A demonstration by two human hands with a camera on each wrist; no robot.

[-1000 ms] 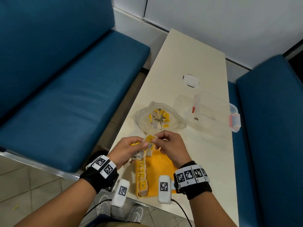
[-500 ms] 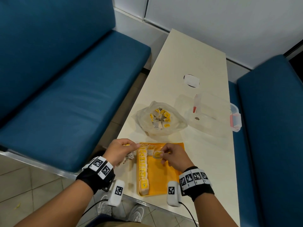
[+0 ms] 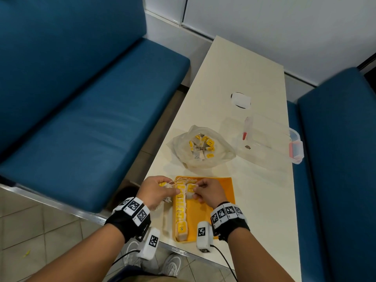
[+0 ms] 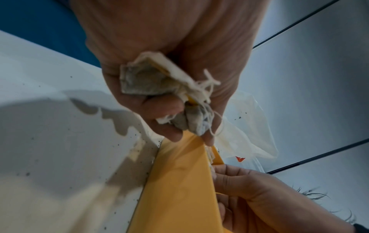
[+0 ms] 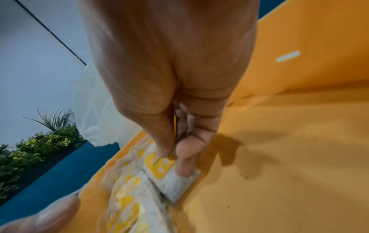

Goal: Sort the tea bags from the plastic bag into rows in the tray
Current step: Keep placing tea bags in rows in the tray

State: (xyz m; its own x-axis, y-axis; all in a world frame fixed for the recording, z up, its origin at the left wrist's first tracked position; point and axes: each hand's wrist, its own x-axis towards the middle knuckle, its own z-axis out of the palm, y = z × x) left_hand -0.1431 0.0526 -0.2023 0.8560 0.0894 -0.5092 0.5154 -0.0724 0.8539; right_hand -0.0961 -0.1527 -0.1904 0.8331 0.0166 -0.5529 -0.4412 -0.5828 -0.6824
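The right hand (image 3: 207, 192) pinches a single white paper tea bag with a yellow tag (image 5: 166, 171) between thumb and fingertips and presses it flat onto the floor of the shallow yellow plastic tray (image 3: 213, 202), just beside the far end of the one full row of tea bags (image 3: 180, 210) along the tray's left wall. It sits there, apparently, to start a second row level with the first. The left hand (image 3: 157, 190) is curled round a small bunch of spare tea bags (image 4: 151, 82), their strings dangling, and hovers at the tray's left edge; holding a reserve close probably lets the right hand draw the next one without reaching away. The crumpled clear plastic bag (image 3: 200, 148), still holding more tea bags, lies open on the cream surface (image 3: 244, 64) just beyond the tray, mouth upward for easy access. A clear lidded plastic box (image 3: 270, 139) stands to the bag's right.
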